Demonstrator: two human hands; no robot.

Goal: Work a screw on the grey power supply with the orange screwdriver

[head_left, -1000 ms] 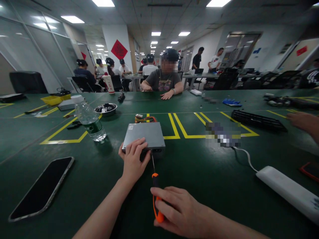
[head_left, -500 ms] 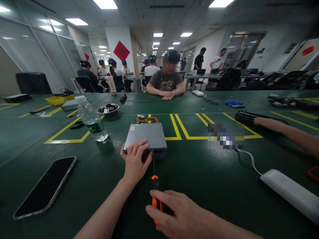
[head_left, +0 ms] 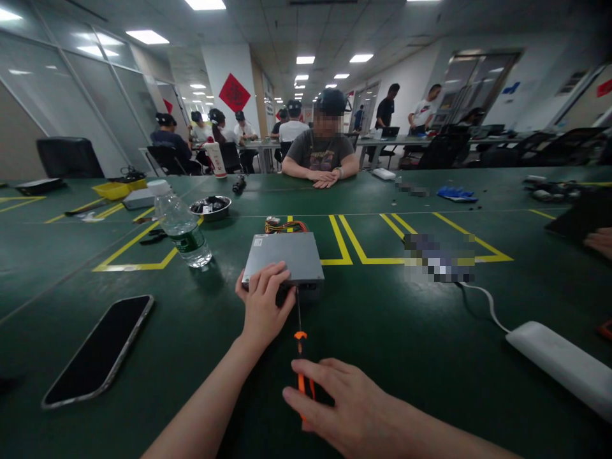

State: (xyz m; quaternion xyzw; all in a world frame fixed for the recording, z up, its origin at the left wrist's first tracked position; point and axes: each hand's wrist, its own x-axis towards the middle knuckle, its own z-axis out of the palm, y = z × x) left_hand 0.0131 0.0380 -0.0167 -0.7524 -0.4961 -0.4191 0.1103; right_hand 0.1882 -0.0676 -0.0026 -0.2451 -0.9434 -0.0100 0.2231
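A grey metal computer power supply (head_left: 287, 252) lies on the green table in front of me, its bundle of coloured cables (head_left: 291, 225) behind it. My left hand (head_left: 265, 296) grips its near left corner, fingers on top and thumb at the near side. In my right hand (head_left: 329, 398) is an orange and black screwdriver (head_left: 300, 347), held by the handle between thumb and fingers. Its thin shaft points away from me, and the tip meets the near face of the power supply close to my left thumb. The exact spot at the tip is too small to make out.
A phone (head_left: 100, 350) lies at the left, with a water bottle (head_left: 184, 229) and a metal bowl of small parts (head_left: 210, 208) beyond. At the right are a white power strip (head_left: 559, 363) and its cord. A person (head_left: 320, 146) sits opposite; another person's hand (head_left: 600, 242) shows far right.
The other person's hand and the black object at the right have shifted toward the right edge. My view has turned slightly; my hands keep their hold on the power supply and screwdriver.
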